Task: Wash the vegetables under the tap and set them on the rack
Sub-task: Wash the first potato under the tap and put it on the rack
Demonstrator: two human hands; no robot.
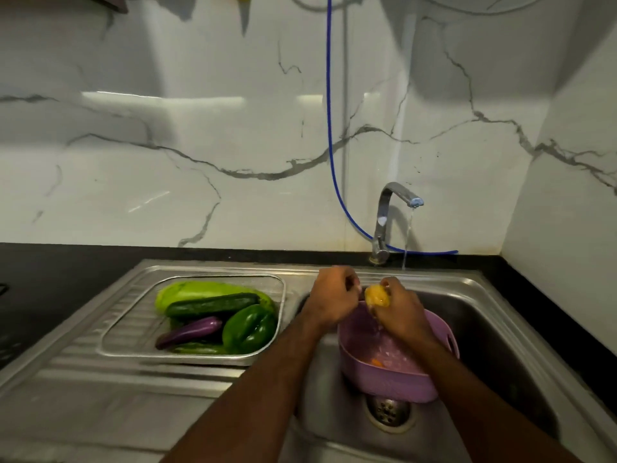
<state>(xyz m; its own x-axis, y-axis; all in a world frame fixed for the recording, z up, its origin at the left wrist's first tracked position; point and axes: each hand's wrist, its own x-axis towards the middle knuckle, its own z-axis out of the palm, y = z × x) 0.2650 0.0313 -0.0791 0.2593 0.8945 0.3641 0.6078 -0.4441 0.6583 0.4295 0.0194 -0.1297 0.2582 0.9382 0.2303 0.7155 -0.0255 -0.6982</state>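
My right hand (400, 310) grips a yellow vegetable (376, 296) over the sink, just below the running tap (395, 208). My left hand (334, 295) is beside it with fingers curled, touching its left side. Both hands hover above a purple basket (397, 379) standing in the sink basin (500, 345); something orange (377, 362) lies inside the basket. On the drainboard to the left, a metal wire rack (133, 342) holds a pale green gourd (187, 290), a cucumber (210, 305), a purple eggplant (190, 331) and a green bell pepper (250, 327).
Water streams from the tap spout behind my hands. A blue hose (329, 95) hangs down the marble wall and runs behind the tap. The drain (387, 411) sits in front of the basket. Black countertop (50, 279) borders the steel drainboard on the left.
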